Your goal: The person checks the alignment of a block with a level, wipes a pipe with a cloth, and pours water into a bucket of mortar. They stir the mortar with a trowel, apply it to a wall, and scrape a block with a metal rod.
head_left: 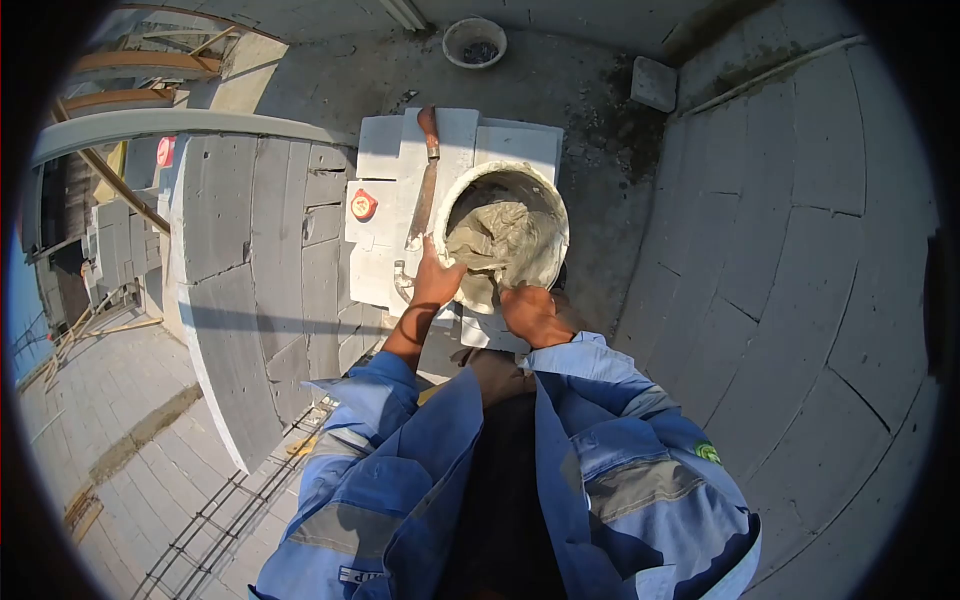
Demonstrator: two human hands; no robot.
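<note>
A pale bucket (557, 200), its rim caked with mortar, stands on stacked white blocks in front of me. Wet grey mortar (505, 235) lies heaped inside it. My left hand (437, 280) is closed on the near left rim, its thumb toward the inside. My right hand (537, 315) is closed at the near right rim; its fingertips are hidden. Left of the bucket lies a handsaw (425, 195) with a reddish-brown handle, its blade end close to my left hand. A red tape measure (363, 206) rests on the white blocks (380, 150).
A second bucket (474, 44) stands on the floor farther off. A loose block (654, 83) sits near the far right corner. Block walls rise at the right (770, 290) and left (250, 220). A steel rebar frame (225, 525) lies at lower left.
</note>
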